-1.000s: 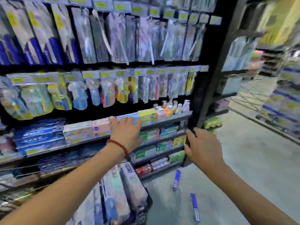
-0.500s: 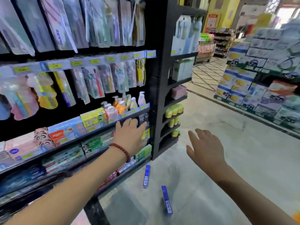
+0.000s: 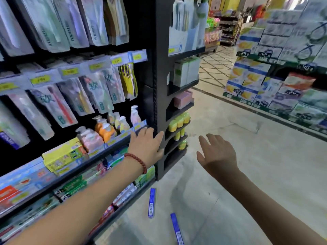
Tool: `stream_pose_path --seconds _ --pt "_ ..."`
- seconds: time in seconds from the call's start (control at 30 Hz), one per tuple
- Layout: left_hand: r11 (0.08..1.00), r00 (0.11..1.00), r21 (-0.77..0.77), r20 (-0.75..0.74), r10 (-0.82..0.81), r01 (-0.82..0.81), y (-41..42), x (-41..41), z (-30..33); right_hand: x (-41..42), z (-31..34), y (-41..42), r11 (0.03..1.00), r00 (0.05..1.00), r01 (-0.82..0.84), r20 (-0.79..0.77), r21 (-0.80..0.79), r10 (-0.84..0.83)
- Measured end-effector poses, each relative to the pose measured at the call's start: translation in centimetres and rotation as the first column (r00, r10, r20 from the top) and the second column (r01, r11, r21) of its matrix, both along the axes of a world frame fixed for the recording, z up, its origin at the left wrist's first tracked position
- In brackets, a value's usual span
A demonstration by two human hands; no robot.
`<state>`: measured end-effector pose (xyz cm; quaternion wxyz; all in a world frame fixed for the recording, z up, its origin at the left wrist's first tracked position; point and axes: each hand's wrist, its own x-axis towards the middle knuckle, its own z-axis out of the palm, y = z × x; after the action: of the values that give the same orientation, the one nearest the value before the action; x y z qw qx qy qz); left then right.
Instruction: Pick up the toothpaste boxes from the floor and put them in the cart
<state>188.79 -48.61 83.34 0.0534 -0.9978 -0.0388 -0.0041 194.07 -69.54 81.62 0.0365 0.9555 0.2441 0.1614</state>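
Two blue toothpaste boxes lie on the grey floor beside the shelf foot: one (image 3: 151,203) close to the lowest shelf, the other (image 3: 177,228) a little nearer to me and to the right. My left hand (image 3: 146,145), with a red bead bracelet on the wrist, is stretched forward with straight fingers touching the black shelf upright. My right hand (image 3: 216,154) hangs in the air over the floor, fingers spread and holding nothing. Both hands are well above the boxes. No cart is in view.
A black shelf unit (image 3: 160,96) fills the left, stocked with toothbrush packs, bottles and toothpaste cartons. A small end rack (image 3: 178,124) holds yellow items. Stacked tissue packs (image 3: 276,82) line the right side of the aisle. Grey floor (image 3: 247,170) stretches ahead.
The view has swung right and forward along the shelf. My right hand let go of a dark bar and opened in the air. My left hand slid along the shelf edge to the upright.
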Motion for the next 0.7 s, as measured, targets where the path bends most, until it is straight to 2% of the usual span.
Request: stream_pose_path --seconds 0.07,0.13,0.33,0.53,0.6,0.7 --pt "1.0 1.0 -0.006 -0.023 0.0 0.0 -0.1 2.5 -1.1 2.6 -1.8 -0.4 0.998 1.0 -0.016 0.009 0.056 0.016" --pt "1.0 0.999 -0.01 -0.036 0.013 -0.014 -0.5 4.9 -2.5 4.9 -3.1 -0.6 0.999 1.0 -0.02 -0.001 0.047 0.021" --pt "0.997 0.989 -0.044 -0.136 0.056 -0.063 -1.6 11.0 -10.5 10.9 -9.8 -1.8 0.999 0.974 -0.026 -0.224 -0.026 0.02" --pt "0.985 0.934 -0.019 -0.321 0.156 -0.171 0.0 13.7 -25.2 15.0 -24.6 -1.5 0.996 0.875 0.021 -0.48 -0.09 -0.062" --pt "0.983 0.909 -0.018 -0.385 0.161 -0.181 0.9 14.3 -31.4 15.5 -31.0 -1.1 0.988 0.843 0.004 -0.532 -0.151 -0.085" --pt "0.988 0.873 -0.024 -0.473 0.121 -0.15 1.9 15.2 -42.3 15.3 -41.2 -0.5 0.987 0.79 0.013 -0.603 -0.162 -0.11"
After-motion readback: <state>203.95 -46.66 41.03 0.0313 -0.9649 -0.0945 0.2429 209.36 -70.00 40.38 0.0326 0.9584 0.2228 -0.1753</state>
